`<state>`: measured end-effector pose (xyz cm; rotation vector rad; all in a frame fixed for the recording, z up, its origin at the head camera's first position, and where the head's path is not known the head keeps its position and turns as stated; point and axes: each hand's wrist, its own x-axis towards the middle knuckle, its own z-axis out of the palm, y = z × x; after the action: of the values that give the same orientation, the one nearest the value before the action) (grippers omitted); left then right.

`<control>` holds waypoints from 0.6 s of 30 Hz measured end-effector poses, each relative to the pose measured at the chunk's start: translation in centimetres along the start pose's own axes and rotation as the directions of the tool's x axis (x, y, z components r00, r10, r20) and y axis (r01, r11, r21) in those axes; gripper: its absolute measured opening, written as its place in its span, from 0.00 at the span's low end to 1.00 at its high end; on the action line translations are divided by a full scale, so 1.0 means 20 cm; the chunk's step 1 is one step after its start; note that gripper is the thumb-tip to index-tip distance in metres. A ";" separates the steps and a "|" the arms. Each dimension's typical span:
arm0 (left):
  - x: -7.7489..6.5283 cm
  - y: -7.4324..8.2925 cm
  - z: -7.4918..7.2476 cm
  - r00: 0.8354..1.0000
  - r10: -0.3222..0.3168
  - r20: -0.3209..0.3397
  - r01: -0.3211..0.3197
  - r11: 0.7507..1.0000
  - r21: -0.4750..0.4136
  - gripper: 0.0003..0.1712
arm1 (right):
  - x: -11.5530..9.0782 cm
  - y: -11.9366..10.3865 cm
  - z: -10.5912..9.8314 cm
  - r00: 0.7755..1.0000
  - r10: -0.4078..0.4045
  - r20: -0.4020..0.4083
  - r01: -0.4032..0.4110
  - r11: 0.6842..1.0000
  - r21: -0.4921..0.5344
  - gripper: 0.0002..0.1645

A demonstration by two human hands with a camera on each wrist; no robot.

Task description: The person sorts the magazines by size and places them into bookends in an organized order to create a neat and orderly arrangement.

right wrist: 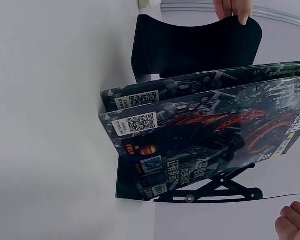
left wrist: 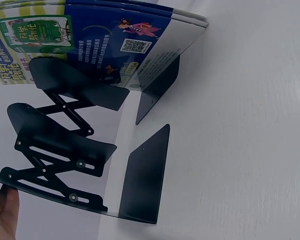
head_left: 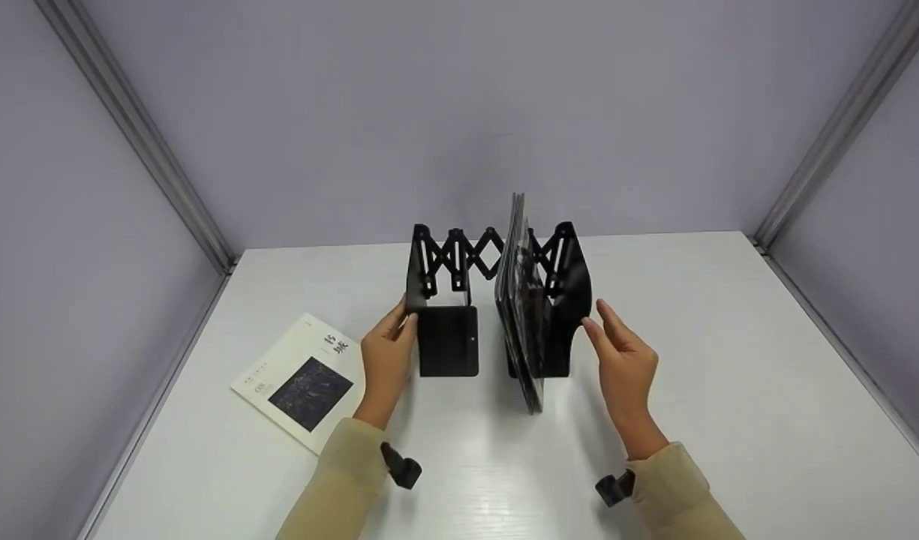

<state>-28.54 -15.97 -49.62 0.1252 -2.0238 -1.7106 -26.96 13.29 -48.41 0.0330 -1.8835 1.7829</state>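
Black accordion-style metal bookend (head_left: 448, 341) stood on white tabletop (head_left: 729, 360), long axis left-right; left hand (head_left: 386, 364) pinched its left end panel (head_left: 415, 281), right hand (head_left: 626, 371) hung loose-fingered just beside the right end panel (head_left: 577, 281) (contact unclear), nearer the thin glossy books (head_left: 515, 296).

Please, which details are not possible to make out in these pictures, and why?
Head view: exact number of standing books; edges blend together.
Head view: small print on the lying book; too small.
Head view: some of the crossed bars; standing books hide them.
Left wrist: rest of the left grip; left edge cuts it.
Right wrist: rest of the right grip; right edge cuts it.
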 end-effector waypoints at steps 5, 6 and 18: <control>0.00 0.00 0.00 1.000 -0.005 0.001 0.005 1.000 0.008 0.21 | 0.04 0.01 0.03 0.998 0.061 -0.004 -0.061 0.998 0.015 0.25; 0.00 0.01 0.00 1.000 -0.005 0.003 0.005 1.000 0.010 0.21 | 0.05 0.01 0.03 0.998 0.068 -0.005 -0.068 0.997 0.021 0.26; 0.00 0.01 0.00 1.000 -0.003 0.005 0.003 1.000 0.002 0.21 | 0.11 0.02 0.08 0.994 0.105 -0.005 -0.106 0.994 -0.023 0.27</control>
<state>-28.49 -16.01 -49.40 0.1247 -2.0301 -1.7133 -29.57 12.58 -47.86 -0.0799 -1.9353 1.8286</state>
